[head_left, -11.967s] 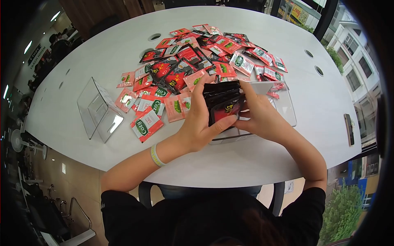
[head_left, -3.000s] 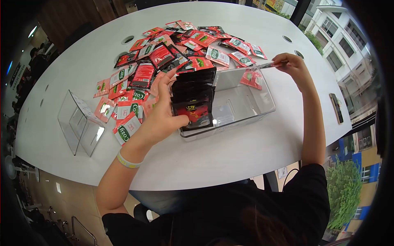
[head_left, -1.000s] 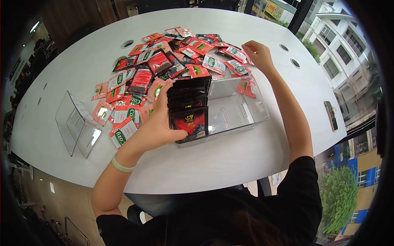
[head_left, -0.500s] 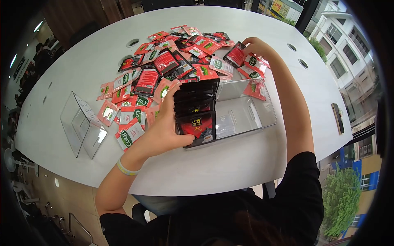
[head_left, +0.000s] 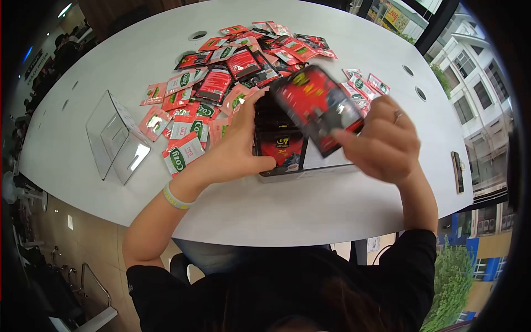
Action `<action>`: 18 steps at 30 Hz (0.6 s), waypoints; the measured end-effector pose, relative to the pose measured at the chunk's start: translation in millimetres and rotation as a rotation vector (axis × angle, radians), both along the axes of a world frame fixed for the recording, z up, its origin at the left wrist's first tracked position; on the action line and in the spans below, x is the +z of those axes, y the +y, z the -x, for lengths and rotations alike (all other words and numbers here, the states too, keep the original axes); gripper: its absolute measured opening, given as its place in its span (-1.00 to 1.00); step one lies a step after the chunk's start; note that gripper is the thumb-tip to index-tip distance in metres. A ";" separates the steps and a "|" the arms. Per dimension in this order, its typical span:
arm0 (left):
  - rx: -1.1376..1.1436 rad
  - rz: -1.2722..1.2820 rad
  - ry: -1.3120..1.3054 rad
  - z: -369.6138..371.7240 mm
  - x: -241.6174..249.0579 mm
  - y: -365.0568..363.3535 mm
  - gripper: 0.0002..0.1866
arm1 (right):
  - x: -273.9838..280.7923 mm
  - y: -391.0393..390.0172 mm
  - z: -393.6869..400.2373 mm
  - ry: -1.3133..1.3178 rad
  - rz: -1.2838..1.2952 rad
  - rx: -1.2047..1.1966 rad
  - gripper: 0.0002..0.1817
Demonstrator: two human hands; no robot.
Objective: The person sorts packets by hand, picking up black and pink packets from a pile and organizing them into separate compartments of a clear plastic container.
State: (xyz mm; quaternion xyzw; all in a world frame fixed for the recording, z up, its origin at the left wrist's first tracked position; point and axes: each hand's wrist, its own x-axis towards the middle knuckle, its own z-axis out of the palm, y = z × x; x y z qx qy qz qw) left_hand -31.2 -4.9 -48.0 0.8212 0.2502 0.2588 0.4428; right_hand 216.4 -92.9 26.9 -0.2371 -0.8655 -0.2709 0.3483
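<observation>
My right hand (head_left: 387,141) pinches a black-and-red coffee sachet (head_left: 312,102) by its lower right edge, blurred and tilted above the clear plastic box (head_left: 315,172). A row of standing G7 coffee sachets (head_left: 285,149) fills the box's left end. Around that row curls my left hand (head_left: 235,146), thumb on the front sachet and fingers toward the back. The raised sachet hides much of the row's back and the box's interior.
A heap of mixed coffee and Cozy tea sachets (head_left: 215,83) spreads behind the box. More Cozy sachets (head_left: 362,86) lie at right. An upright clear plastic piece (head_left: 117,141) stands at left. A phone-like dark object (head_left: 457,172) lies near the table's right edge (head_left: 437,138).
My right hand has come back from the far right pile with a coffee sachet, now over the box. My left hand stays at the row. The whole view has shifted slightly.
</observation>
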 end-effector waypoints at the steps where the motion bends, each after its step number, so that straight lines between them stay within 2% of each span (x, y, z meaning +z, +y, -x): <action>1: 0.007 -0.052 0.008 0.2 1.1 -1.3 0.15 | -5.1 -6.6 10.9 -0.055 0.099 0.024 -0.74; 2: 0.011 0.126 -0.149 -2.2 -6.9 -1.5 0.09 | -9.8 -7.6 21.3 -0.128 0.152 0.016 -0.72; 4: -0.070 0.106 -0.012 1.7 -6.4 5.0 -0.05 | -26.4 1.1 31.6 -0.090 0.210 0.016 -0.75; 6: -0.117 0.062 0.089 6.4 -1.5 10.3 -0.18 | -26.1 11.1 34.6 -0.095 0.516 0.010 -0.79; 7: -0.215 0.302 0.041 8.6 4.3 10.0 -0.20 | -24.2 13.8 32.6 -0.076 0.639 0.018 -0.75; 8: -0.312 0.542 -0.012 10.2 10.0 10.1 -0.22 | -21.7 13.7 34.8 -0.077 0.635 0.024 -0.75; 9: -0.289 0.614 -0.023 13.4 12.2 13.8 -0.18 | -19.1 11.6 37.1 -0.073 0.698 0.042 -0.69; 10: -0.188 0.502 -0.165 10.8 7.8 14.6 -0.13 | -18.7 9.7 38.8 -0.068 0.764 0.060 -0.63; 11: -0.146 0.457 -0.191 6.9 6.8 12.1 -0.08 | -20.6 9.1 39.5 -0.075 0.815 0.127 -0.53; 12: -0.102 0.411 -0.215 2.5 8.1 8.8 -0.02 | -21.5 6.1 40.1 -0.073 0.817 0.129 -0.53; 13: -0.058 0.365 -0.237 -2.0 9.4 5.5 0.03 | -21.2 2.0 40.6 -0.099 0.932 0.076 -0.50; 14: -0.039 0.188 -0.194 -3.5 4.4 5.2 0.04 | -20.5 -0.2 40.2 -0.125 1.047 0.023 -0.47; 18: 0.025 -0.149 -0.133 -5.2 -4.5 3.5 0.13 | -13.6 0.1 30.3 -0.035 1.068 0.071 -0.48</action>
